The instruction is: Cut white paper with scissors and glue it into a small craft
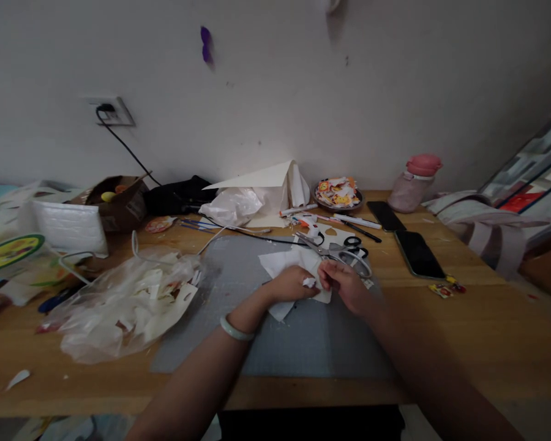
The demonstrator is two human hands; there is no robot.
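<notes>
My left hand (294, 285) is closed over white paper (275, 262) above the grey cutting mat (224, 275), and a small crumpled white bit shows by its thumb. My right hand (346, 288) meets it from the right, its fingers pinched at the edge of a white piece; exactly what lies between them is hidden. Just beyond the hands lie scissors (320, 250) with black handles. A pale round ring-shaped object, partly covered, sits beside the right hand.
A plastic bag (114, 312) of paper scraps lies left of the mat. Behind are a bowl of cutouts (337, 193), pens (358, 220) and a folded cream sheet (257, 177). Two phones (420, 254) and a pink bottle (411, 187) stand or lie to the right.
</notes>
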